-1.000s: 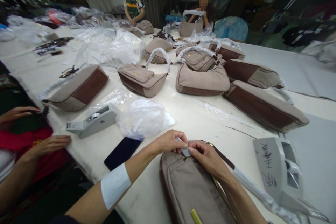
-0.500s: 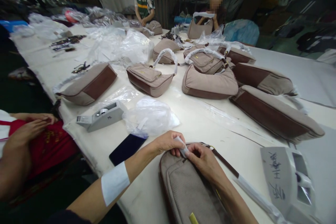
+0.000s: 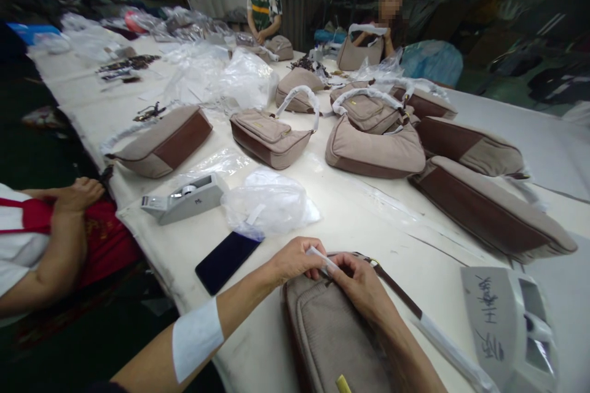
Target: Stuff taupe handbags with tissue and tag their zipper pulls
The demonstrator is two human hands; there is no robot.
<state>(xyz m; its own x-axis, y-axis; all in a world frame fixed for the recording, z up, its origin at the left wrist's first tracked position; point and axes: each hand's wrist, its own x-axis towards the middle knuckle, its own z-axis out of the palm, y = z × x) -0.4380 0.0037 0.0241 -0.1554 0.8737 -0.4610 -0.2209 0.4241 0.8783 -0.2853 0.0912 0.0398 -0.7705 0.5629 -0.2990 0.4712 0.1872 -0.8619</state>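
A taupe handbag lies right in front of me on the white table. Both my hands meet at its top edge, by the zipper end. My left hand pinches a small pale strip, probably tape or film. My right hand pinches the same strip from the other side, fingers curled. The bag's brown strap, partly wrapped in clear film, runs off to the right.
A grey tape dispenser stands at my right, another at left beside a crumpled plastic bag and a dark phone. Several matching bags cover the table. A seated person's arm is at left; two people work at the far end.
My hands stayed on the strip at the bag's top, shifting slightly. The person at left drew both hands in toward their lap. The view drifted a little left.
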